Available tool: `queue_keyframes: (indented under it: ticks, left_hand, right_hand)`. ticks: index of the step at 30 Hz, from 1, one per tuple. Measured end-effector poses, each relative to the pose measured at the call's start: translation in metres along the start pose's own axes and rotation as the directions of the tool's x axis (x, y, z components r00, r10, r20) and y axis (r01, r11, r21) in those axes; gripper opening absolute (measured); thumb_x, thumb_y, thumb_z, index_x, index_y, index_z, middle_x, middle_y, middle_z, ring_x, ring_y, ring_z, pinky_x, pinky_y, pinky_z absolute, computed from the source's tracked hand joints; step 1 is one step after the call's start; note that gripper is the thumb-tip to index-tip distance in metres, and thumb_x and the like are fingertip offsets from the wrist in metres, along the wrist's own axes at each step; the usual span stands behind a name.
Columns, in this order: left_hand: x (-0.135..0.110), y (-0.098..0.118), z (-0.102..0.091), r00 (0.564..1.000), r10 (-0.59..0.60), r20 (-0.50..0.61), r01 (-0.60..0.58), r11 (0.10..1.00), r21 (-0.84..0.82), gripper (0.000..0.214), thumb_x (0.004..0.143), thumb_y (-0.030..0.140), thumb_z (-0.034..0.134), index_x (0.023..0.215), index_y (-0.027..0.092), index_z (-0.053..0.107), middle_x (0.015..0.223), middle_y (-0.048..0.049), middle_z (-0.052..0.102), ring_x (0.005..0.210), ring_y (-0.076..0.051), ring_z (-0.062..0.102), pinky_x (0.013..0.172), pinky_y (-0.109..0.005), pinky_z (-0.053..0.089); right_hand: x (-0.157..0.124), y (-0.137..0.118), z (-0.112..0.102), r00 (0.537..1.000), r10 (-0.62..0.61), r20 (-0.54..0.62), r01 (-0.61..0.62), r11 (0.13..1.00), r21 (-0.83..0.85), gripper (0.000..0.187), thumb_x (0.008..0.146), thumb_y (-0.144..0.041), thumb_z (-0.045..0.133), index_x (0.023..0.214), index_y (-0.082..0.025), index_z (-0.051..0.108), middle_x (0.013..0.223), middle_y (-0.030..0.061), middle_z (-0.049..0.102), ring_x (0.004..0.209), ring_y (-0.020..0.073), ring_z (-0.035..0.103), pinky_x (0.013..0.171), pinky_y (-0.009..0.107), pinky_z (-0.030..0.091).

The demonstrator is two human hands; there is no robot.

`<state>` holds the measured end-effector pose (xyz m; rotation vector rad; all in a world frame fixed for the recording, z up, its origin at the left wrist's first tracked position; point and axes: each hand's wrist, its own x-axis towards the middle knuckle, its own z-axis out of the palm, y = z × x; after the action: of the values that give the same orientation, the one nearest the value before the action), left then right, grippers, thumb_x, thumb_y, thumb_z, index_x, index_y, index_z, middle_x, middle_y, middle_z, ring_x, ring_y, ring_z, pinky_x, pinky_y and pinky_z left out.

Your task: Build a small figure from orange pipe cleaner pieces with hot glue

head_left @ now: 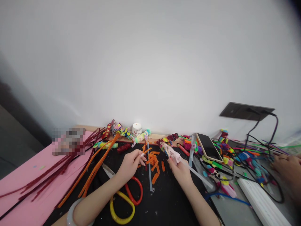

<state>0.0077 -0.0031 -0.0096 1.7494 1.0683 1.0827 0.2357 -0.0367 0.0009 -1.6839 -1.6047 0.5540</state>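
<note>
Fingers [138, 154] of our left hand [130, 162], nearly closed, seem to pinch an orange strip [148, 150]; our right hand [181, 172] grips the pale-pink figure [173, 153], toward the tabletop's [168, 204] back edge. We'd best steady the figure.

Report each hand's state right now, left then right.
Left hand: closed, apparently pinching a short orange strip.
Right hand: closed, holding a pale pink object.
</note>
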Motion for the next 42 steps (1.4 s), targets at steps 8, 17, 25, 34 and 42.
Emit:
queue_keyframes:
  ticks: [8,17,25,34,42]
  left_hand:
    - [0.000,-0.002,0.001,1.000,-0.011,-0.010,0.011,1.000,-0.011,0.024,0.090,0.030,0.041,0.077,0.016,0.055,0.073,-0.0029,0.067,0.059,-0.014,0.066,0.062,-0.025,0.051]
    - [0.000,0.003,0.000,1.000,-0.023,0.003,0.023,1.000,-0.002,0.023,0.090,0.029,0.041,0.077,0.017,0.055,0.073,-0.0025,0.067,0.058,-0.014,0.065,0.061,-0.025,0.049]
    - [-0.001,0.008,-0.001,1.000,0.010,-0.007,-0.010,0.999,0.040,0.023,0.090,0.026,0.041,0.076,0.017,0.056,0.072,-0.0014,0.067,0.058,-0.013,0.064,0.062,-0.024,0.048]
    - [-0.009,0.023,-0.001,0.994,0.107,0.003,-0.107,0.994,0.006,0.022,0.091,0.024,0.041,0.077,0.016,0.056,0.071,-0.0002,0.066,0.052,-0.009,0.059,0.061,-0.022,0.046]
    - [-0.013,0.030,0.007,0.997,0.059,0.058,-0.053,0.994,-0.096,0.025,0.091,0.025,0.042,0.074,0.015,0.057,0.065,0.0007,0.065,0.048,-0.009,0.057,0.058,-0.021,0.044]
  right_hand:
    - [0.011,0.014,-0.023,0.996,-0.089,0.005,0.087,0.957,-0.275,0.029,0.073,-0.030,0.056,0.100,-0.021,0.060,0.095,0.0054,0.068,0.083,0.0230,0.063,0.069,0.028,0.044]
    - [0.013,0.025,-0.041,0.964,-0.119,0.236,0.206,0.897,-0.391,0.039,0.060,-0.011,0.049,0.096,-0.021,0.060,0.086,0.0027,0.065,0.086,0.0223,0.057,0.075,0.030,0.041]
    - [0.012,0.019,-0.049,0.965,-0.206,0.162,0.246,0.924,-0.292,0.039,0.070,-0.017,0.050,0.107,-0.020,0.060,0.111,0.0084,0.057,0.112,0.0262,0.048,0.095,0.041,0.037]
    - [0.002,-0.009,-0.017,0.940,-0.331,-0.079,0.338,0.934,0.113,0.021,0.085,-0.025,0.050,0.077,-0.018,0.067,0.079,0.0072,0.065,0.075,0.0198,0.061,0.067,0.030,0.047]
    - [-0.014,-0.028,0.020,0.966,-0.259,-0.020,0.250,0.906,0.342,0.018,0.079,-0.021,0.055,0.083,-0.020,0.073,0.079,0.0068,0.068,0.074,0.0204,0.063,0.063,0.030,0.050]
